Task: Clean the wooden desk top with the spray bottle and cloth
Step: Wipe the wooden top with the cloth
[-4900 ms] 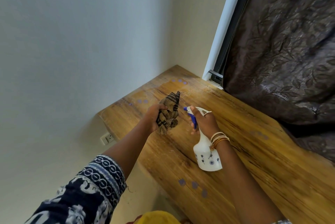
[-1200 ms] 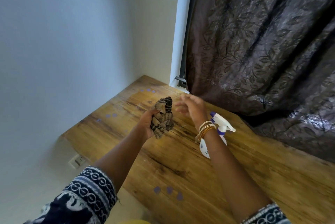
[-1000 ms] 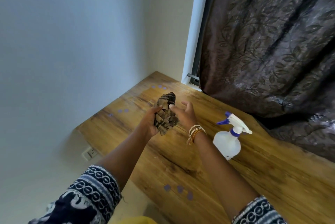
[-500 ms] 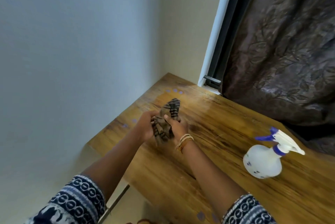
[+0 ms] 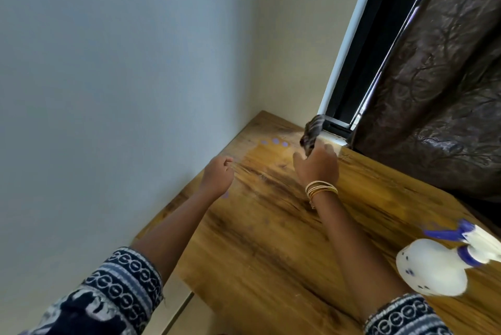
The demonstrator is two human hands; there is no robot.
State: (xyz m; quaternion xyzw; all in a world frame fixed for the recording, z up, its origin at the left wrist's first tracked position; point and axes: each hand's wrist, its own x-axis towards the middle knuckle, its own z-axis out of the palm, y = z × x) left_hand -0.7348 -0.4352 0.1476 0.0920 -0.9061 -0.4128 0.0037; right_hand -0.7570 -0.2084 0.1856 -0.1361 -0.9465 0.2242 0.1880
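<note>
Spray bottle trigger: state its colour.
Blue; the spray bottle is white with small blue marks. Head view.

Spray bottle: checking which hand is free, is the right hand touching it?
Apart. The head view shows the right hand gripping the cloth, bare desk before the bottle.

The right hand (image 5: 317, 165) grips the striped cloth (image 5: 311, 135) at the far end of the wooden counter (image 5: 271, 239), near the window frame (image 5: 349, 44). The left hand (image 5: 218, 178) hangs loosely curled and holds nothing. A white spray bottle (image 5: 436, 269) stands at the near right.
</note>
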